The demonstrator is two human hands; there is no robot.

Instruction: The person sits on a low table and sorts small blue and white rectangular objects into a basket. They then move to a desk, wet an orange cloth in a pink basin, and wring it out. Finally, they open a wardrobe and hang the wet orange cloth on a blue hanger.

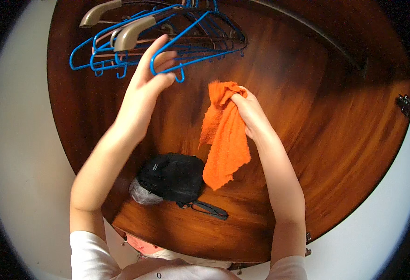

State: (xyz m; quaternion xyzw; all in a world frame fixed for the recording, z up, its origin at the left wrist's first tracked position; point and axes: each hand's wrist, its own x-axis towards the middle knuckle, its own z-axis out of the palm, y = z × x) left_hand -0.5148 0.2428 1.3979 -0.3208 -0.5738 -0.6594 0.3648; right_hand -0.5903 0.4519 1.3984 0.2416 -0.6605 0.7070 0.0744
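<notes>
My left hand (152, 74) is raised at the end of a blue clothes hanger (209, 57). The hanger's rounded corner sits between my thumb and fingers, with the index finger pointing up along it. In my right hand (250, 109) is a bright orange cloth (226, 147) with a fluffy, towel-like surface. It is gripped near its bunched top, and its loose lower part hangs down to a ragged point. Some fingers of the right hand are hidden behind the cloth.
More hangers crowd together at the upper left, including a beige one with broad shoulders (132, 35). A black bag (174, 175) with a strap (209, 210) lies on the wooden cabinet floor (167, 228), beside clear crumpled plastic (144, 192). A metal rail (321, 35) runs at upper right.
</notes>
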